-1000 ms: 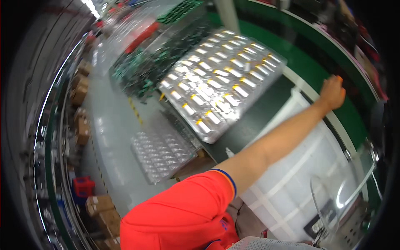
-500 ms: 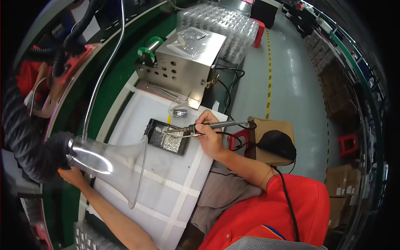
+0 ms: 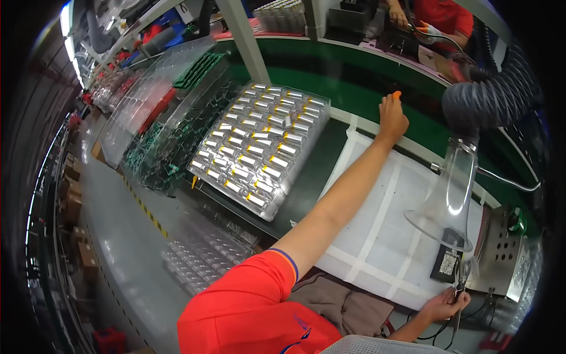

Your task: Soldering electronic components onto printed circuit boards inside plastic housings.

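My left hand [image 3: 393,121] is stretched out over the green belt [image 3: 339,74] beyond the white work mat. Its fingers are curled, with an orange tip at one finger; whether it pinches anything is hidden. At the mat's near right corner, my right hand [image 3: 445,305] is closed around a soldering iron [image 3: 457,312], with what look like metal tweezers alongside. Just beyond that hand lies a shallow black tray [image 3: 437,272] of silvery bits, partly behind a clear fume funnel [image 3: 454,189]. Left of my arm, a clear blister tray [image 3: 268,213] carries several small silvery cells with yellow tabs.
A grey ribbed hose [image 3: 495,97] joins the funnel from above. A perforated metal box [image 3: 501,259] stands at the right with a green reel [image 3: 517,221]. A metal post [image 3: 243,41] rises behind the blister tray. Across the belt is another person's hand [image 3: 398,15].
The view has swung left, bringing the blister tray into sight. My left hand now shows beyond the mat, away from the funnel. My right hand still holds the soldering iron.
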The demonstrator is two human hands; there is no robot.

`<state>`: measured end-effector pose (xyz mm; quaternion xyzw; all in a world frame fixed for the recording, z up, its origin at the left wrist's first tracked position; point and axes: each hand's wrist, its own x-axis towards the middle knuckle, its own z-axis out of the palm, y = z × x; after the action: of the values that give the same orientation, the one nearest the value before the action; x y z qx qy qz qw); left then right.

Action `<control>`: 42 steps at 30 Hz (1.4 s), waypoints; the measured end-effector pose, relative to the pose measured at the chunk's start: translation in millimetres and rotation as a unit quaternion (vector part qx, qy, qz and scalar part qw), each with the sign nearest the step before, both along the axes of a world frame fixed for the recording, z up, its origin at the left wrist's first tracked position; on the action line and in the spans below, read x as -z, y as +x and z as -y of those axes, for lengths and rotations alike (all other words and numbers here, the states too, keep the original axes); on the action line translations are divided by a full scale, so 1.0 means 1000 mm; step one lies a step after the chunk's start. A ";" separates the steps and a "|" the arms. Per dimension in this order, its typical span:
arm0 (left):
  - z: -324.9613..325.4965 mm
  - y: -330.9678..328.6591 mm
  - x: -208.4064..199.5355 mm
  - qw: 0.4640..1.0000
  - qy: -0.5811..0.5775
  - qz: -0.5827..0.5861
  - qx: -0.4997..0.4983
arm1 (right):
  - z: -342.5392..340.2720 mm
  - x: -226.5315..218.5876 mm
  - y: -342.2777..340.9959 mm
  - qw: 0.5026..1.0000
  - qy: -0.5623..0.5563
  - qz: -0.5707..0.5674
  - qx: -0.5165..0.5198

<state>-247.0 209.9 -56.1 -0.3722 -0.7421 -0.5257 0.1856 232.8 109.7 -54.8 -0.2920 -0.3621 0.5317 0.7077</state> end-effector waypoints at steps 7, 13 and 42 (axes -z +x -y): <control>0.000 0.009 -0.007 0.999 0.013 0.010 0.032 | 0.010 -0.015 -0.010 0.998 -0.006 0.026 0.060; -0.004 -0.001 -0.003 0.999 -0.013 -0.029 0.019 | 0.014 -0.016 -0.013 0.998 -0.016 -0.004 0.059; -0.026 -0.062 0.029 0.978 -0.173 -0.035 0.107 | 0.012 -0.024 -0.014 0.998 -0.049 -0.004 0.042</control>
<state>-309.2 235.4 -85.5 -0.4943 -0.7707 -0.3927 0.0868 218.5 97.8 -30.9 -0.3392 -0.3202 0.5197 0.7157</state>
